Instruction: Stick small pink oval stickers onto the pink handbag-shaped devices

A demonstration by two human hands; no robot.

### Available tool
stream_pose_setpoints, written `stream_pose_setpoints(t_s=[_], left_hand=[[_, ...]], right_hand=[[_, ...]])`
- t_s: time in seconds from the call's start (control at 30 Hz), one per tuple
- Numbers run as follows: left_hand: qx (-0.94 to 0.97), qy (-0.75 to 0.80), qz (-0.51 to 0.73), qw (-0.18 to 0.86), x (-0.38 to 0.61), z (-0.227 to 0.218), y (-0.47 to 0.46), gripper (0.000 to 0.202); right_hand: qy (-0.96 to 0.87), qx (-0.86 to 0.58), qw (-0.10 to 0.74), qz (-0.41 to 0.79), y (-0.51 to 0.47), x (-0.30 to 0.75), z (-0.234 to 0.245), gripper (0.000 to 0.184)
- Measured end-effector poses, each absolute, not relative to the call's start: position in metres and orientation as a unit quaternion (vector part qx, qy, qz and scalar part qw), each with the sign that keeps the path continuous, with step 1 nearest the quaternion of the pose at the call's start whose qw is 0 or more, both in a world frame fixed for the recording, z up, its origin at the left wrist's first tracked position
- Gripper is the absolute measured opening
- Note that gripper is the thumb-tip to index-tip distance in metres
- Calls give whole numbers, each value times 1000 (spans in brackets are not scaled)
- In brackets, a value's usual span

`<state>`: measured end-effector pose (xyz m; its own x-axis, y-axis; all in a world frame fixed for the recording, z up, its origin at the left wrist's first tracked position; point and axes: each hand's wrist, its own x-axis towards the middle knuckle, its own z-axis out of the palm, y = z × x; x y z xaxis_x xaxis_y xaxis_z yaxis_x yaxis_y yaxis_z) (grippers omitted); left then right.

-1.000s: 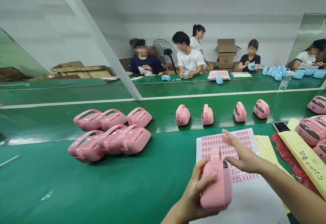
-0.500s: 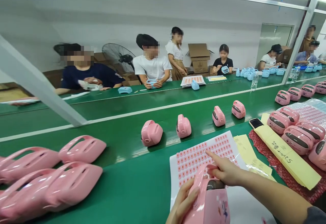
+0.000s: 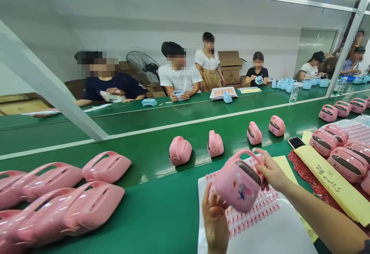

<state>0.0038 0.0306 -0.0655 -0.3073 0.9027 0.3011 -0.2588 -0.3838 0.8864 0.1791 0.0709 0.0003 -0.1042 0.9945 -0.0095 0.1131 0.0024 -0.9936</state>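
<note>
The step in hand looks like two-handed handling; the next move calls for a steady grip. The left hand (image 3: 215, 221) curls its fingers by the pink casing's (image 3: 238, 190) lower left, grip unclear; the casing tilts above the sheet (image 3: 268, 236); the right hand's (image 3: 268, 169) fingers clasp its right end.
</note>
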Motion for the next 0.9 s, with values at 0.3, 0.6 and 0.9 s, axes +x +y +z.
stream_pose_setpoints(t_s=[0.3, 0.6, 0.9], left_hand=[[528, 476, 519, 475, 28, -109, 44, 55], [599, 483, 468, 434, 22, -104, 42, 29], [615, 481, 442, 441, 20, -111, 48, 21]], right_hand=[[-613, -709, 310, 161, 205, 150, 39, 61], [-634, -729, 217, 136, 261, 128, 7, 53], [-575, -773, 250, 100, 248, 197, 2, 46]])
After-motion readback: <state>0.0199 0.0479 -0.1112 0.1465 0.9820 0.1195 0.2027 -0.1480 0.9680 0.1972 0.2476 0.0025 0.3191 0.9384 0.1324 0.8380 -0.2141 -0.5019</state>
